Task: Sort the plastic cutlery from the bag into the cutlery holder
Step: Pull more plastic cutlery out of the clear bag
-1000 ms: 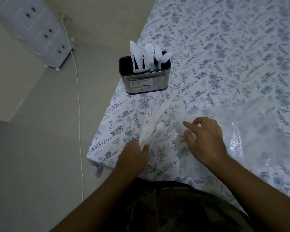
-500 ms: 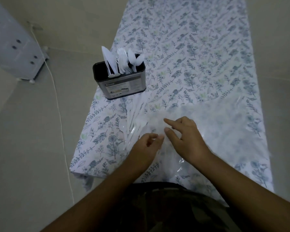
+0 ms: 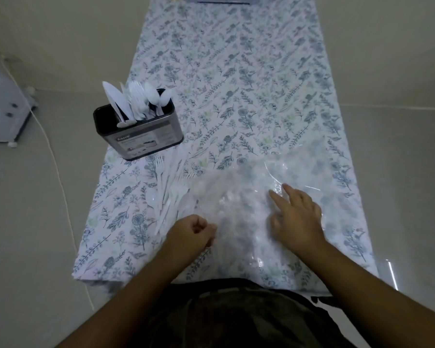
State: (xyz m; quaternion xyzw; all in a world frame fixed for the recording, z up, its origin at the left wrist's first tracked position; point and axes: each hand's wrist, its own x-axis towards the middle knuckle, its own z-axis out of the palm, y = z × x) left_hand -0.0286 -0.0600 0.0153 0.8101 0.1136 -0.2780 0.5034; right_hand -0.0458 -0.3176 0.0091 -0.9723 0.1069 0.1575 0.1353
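Moved since the earlier frames: loose cutlery (image 3: 170, 194), then in the left hand (image 3: 192, 233), now lies fanned on the bench (image 3: 249, 71) beside the bag (image 3: 274, 197). Left grip: clenched at the bag's near edge; whether it pinches film, cannot tell. Right hand (image 3: 296, 219): fingers spread, pressing the bag flat. Cutlery holder (image 3: 146, 131): part filled, just beyond the loose pieces. Bag contents: blurred by glare, uncountable. Judgement: pieces out, sorting pending.

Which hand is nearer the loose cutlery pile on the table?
Left. The left hand sits just beside the loose cutlery pile; the right hand rests farther right, on the clear bag.
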